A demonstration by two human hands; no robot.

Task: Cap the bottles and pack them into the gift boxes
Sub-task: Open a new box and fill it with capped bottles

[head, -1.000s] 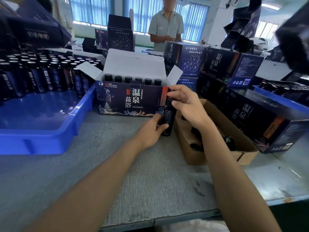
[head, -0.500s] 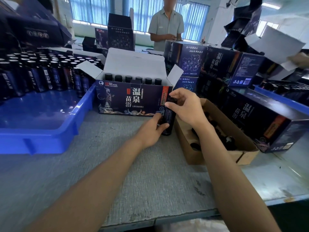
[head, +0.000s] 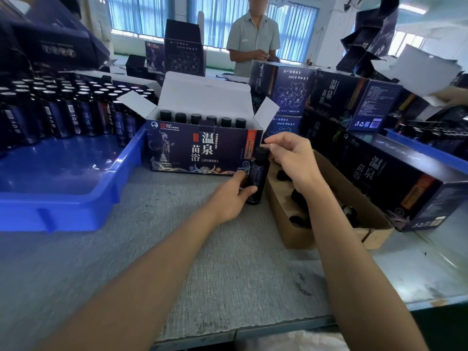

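A dark bottle (head: 258, 176) stands upright on the grey table between the open gift box (head: 202, 148) and a brown cardboard box (head: 329, 203). My left hand (head: 231, 196) grips the bottle's lower body. My right hand (head: 291, 155) curls over its top, fingers pinching the black cap (head: 262, 152). The gift box's lid and flaps stand open, and a row of several capped bottles (head: 202, 119) shows inside it.
A blue tray (head: 63, 188) at the left holds several uncapped bottles (head: 63, 107) at its back. The brown box holds loose black caps (head: 297, 196). Closed gift boxes (head: 395, 178) are stacked at the right. A person (head: 253, 44) stands across the table.
My right hand has turned on the bottle's cap, its wrist dropping a little. My left hand and the bottle stay in place. At the far right, another person's white box flap has come into view.
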